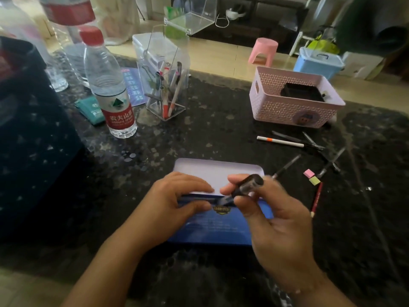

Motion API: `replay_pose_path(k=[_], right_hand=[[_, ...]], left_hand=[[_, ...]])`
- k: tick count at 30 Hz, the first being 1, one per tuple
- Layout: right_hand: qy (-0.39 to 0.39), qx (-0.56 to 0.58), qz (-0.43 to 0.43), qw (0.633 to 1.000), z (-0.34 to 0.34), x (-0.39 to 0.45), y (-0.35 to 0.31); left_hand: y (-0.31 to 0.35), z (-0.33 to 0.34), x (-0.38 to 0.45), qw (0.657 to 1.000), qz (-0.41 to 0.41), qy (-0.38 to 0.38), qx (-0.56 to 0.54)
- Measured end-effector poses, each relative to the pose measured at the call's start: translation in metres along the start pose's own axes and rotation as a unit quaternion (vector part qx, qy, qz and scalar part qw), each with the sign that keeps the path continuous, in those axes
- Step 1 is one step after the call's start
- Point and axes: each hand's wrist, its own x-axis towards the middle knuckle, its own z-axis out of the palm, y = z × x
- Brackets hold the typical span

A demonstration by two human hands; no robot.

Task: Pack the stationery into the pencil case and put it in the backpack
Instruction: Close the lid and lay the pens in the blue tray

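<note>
A blue tin pencil case point(219, 229) lies in front of me on the dark table, and a pale inner surface point(218, 171) of it shows at its far side. My left hand point(177, 202) grips the case's far edge, thumb on the blue face. My right hand point(272, 220) holds a black pen point(246, 187) tilted with its lower end over the case. Loose stationery lies to the right: a white pen point(280, 141), several dark pens point(309, 140), a pink eraser point(309, 173), a green eraser point(314, 180) and a red pencil point(317, 199). A dark backpack point(33, 138) stands at the left.
A water bottle point(110, 85) and a clear pen holder point(164, 89) stand at the back left, with a teal packet point(89, 108) beside the bottle. A pink perforated basket point(294, 100) sits at the back right. Beyond the table are a pink stool point(263, 50) and a blue bin point(317, 62).
</note>
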Motion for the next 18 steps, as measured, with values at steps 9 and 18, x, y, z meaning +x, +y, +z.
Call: replay_pose_path(k=[9,18], right_hand=[[-0.153,-0.343,-0.080,0.923,0.024,-0.013,0.065],[-0.152,-0.382,-0.087,0.907,0.053,0.012,0.060]], left_hand=[[-0.015,-0.005,-0.001,0.986,-0.093,0.101,0.097],[-0.017,-0.005,-0.002,0.989,-0.070,0.054,0.116]])
